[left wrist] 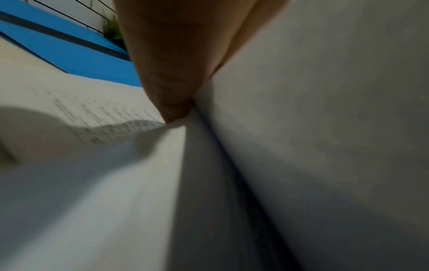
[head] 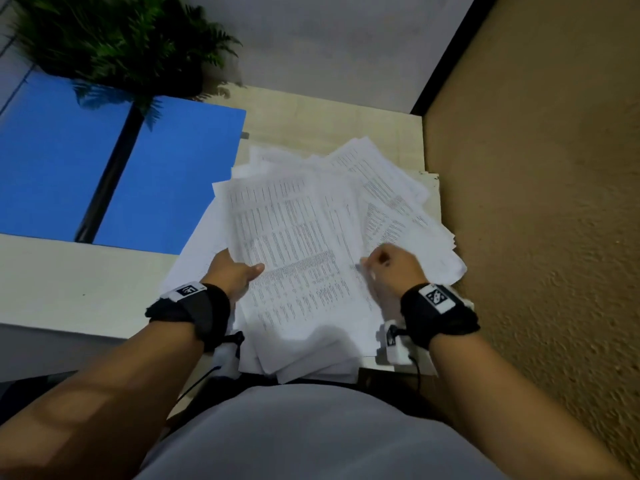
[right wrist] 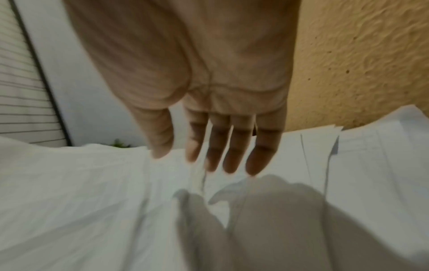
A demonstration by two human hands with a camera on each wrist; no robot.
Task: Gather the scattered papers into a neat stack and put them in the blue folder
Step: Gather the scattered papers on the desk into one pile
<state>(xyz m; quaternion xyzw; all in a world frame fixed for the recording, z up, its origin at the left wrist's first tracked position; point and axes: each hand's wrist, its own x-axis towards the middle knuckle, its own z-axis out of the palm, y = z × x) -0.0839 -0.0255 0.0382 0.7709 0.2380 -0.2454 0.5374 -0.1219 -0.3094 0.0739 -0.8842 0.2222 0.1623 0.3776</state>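
Papers [head: 304,244]: a loose, fanned heap of printed white sheets on the pale desk [head: 69,278], occupying centre frame in the head view and spilling toward 2 o'clock, where sheet corners overhang the desk edge beside the textured tan wall [head: 536,202]. Edges are not aligned; several sheets lie skewed to one another. Blue folder [head: 104,168]: lies open and flat on the desk at 10 o'clock from the heap, dark spine running down its middle, its right edge touching or slightly under the nearest sheets. Left hand [head: 235,271]: at 7 o'clock of the heap, thumb laid on top of the upper sheets and fingers tucked out of sight beneath them, so it grasps a sheaf of papers; the left wrist view shows the hand [left wrist: 171,69] wedged between two paper layers. Right hand [head: 391,268]: at 4 o'clock of the heap, resting on the top sheets; the right wrist view shows its fingers [right wrist: 232,152] extended and relaxed, tips at the paper surface, holding nothing. A potted fern [head: 117,43] stands at 11 o'clock, fronds overhanging the folder's far edge.
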